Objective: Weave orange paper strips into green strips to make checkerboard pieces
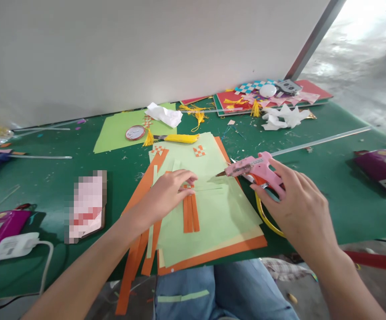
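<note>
My left hand (176, 189) is closed, thumb and fingertips at the top end of several orange paper strips (190, 215) laid side by side. From these fingertips a thin pale green paper strip (211, 189) reaches to the right. My right hand (296, 204) grips a pink hot glue gun (254, 169), its nozzle pointing left above the pale green paper sheets (226, 222). A clear glue stick (322, 141) sticks out behind the gun. Small orange-and-white woven paper pieces (199, 151) lie at the top of the sheets.
Long orange strips (131, 266) hang over the table's front edge. A phone (88, 206) lies left, and a yellow cutter knife (181, 138) and tape roll (135, 132) lie behind. Purple power strips (384, 171) sit at both sides. Crumpled tissue (288, 118) and yellow tassels (197, 116) lie farther back.
</note>
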A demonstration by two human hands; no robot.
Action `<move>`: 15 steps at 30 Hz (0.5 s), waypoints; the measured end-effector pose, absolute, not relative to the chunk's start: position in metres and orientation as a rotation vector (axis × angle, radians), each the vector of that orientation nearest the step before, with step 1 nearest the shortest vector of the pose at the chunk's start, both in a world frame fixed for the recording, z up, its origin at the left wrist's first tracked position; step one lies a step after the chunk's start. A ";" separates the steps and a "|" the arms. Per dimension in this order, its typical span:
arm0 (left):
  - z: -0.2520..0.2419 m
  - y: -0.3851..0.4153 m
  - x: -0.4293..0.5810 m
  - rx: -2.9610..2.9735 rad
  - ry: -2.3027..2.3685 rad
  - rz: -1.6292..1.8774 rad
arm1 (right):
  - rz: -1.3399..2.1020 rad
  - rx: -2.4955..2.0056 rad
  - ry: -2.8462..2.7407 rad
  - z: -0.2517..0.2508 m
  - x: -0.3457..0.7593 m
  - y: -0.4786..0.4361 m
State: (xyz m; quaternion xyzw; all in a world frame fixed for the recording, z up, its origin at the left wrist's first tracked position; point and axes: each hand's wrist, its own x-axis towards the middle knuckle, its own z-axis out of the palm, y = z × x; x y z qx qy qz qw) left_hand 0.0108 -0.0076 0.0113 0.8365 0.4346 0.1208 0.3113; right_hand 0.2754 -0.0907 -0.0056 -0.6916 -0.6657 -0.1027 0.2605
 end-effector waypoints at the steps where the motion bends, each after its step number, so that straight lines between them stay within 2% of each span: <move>1: 0.011 -0.007 0.010 2.206 1.141 0.316 | -0.274 -1.871 -1.802 -0.006 0.276 -0.091; 15: 0.014 -0.006 0.009 2.217 1.084 0.273 | -0.305 -1.873 -1.815 -0.006 0.276 -0.089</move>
